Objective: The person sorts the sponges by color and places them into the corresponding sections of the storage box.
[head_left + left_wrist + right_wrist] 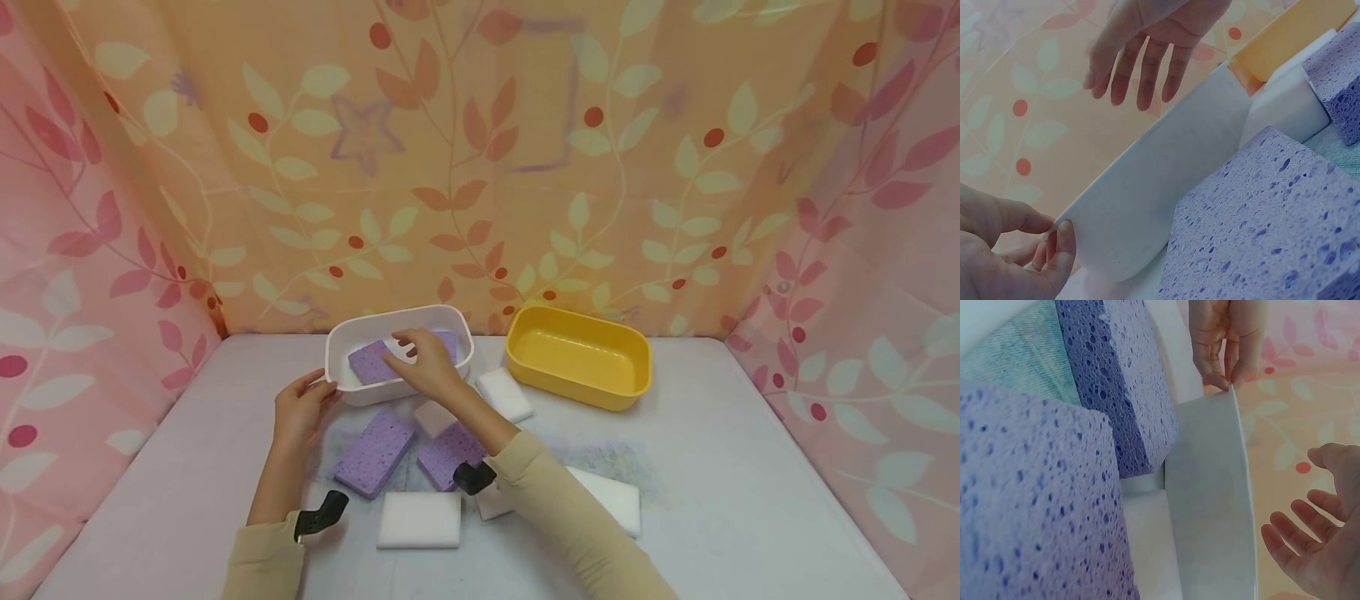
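Head view: the left hand, thumb against fingers, pinches the left end of the white tub at its rim, while the right hand hangs above the same tub, its fingers loosely spread and holding nothing. Inside the tub lie 2 purple sponges, 1 partly hidden by the right hand. Just in front, 2 loose purple sponges lie on the table, with white blocks around them, some partly covered by the right sleeve. Farther right stands a yellow tub; a leaf-patterned curtain hangs behind.
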`<state>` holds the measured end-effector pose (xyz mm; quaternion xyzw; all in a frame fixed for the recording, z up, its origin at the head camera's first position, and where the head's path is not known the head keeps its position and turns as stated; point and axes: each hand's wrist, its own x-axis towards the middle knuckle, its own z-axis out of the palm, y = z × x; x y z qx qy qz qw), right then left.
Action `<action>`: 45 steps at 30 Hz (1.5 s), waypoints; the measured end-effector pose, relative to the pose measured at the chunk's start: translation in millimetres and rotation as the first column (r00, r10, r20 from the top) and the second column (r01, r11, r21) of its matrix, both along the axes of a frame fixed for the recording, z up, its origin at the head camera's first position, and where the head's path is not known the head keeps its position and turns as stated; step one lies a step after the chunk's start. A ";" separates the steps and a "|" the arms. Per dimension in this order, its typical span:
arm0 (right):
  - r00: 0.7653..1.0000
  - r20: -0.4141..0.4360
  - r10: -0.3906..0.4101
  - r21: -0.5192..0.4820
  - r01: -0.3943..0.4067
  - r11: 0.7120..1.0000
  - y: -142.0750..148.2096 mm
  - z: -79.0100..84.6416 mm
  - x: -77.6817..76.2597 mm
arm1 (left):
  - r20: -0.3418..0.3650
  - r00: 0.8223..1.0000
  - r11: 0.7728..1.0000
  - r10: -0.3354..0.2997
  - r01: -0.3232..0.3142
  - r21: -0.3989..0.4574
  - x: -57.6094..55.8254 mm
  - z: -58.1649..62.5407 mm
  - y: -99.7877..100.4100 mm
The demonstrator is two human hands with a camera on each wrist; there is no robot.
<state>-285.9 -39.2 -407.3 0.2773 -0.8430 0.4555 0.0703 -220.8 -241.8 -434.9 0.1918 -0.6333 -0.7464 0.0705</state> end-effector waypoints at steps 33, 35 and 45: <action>0.992 0.046 0.114 -0.076 -0.110 0.991 50.4 4.8 35.0 | 0.012 1.000 1.000 0.000 0.000 0.007 1.8 -1.6 -2.9; 0.992 0.050 0.113 -0.078 -0.109 0.991 54.4 5.2 37.7 | 0.013 1.000 1.000 -0.002 0.002 0.010 1.7 -1.6 -2.6; 0.989 0.068 0.131 -0.041 -0.128 0.991 73.3 0.1 43.6 | 0.004 1.000 1.000 -0.005 0.005 0.014 0.9 -2.0 -1.4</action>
